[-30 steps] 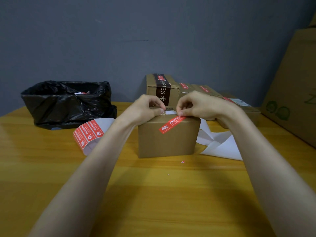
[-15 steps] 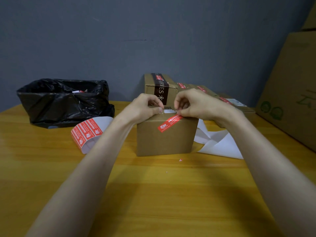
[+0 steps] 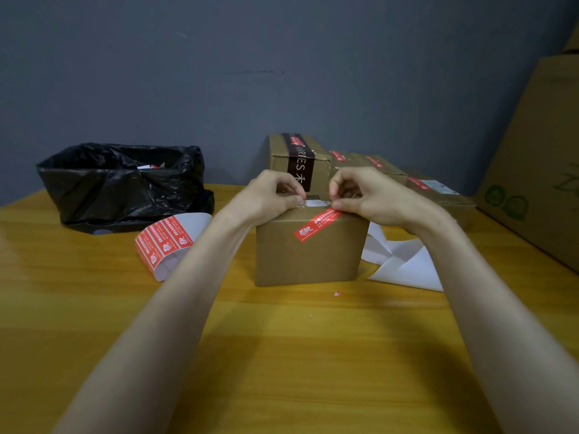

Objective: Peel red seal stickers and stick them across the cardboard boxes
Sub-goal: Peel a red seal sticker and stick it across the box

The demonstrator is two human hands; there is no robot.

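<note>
Yellow table [image 3: 282, 355] | left hand [image 3: 269, 195] curled on box [image 3: 307, 258] | right hand [image 3: 376, 198] pinching sticker [image 3: 318, 223]

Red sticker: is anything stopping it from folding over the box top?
Nothing visible. The red sticker runs up the box front to its top edge, pinched by the right hand; the left hand pinches a white strip beside it.
</note>
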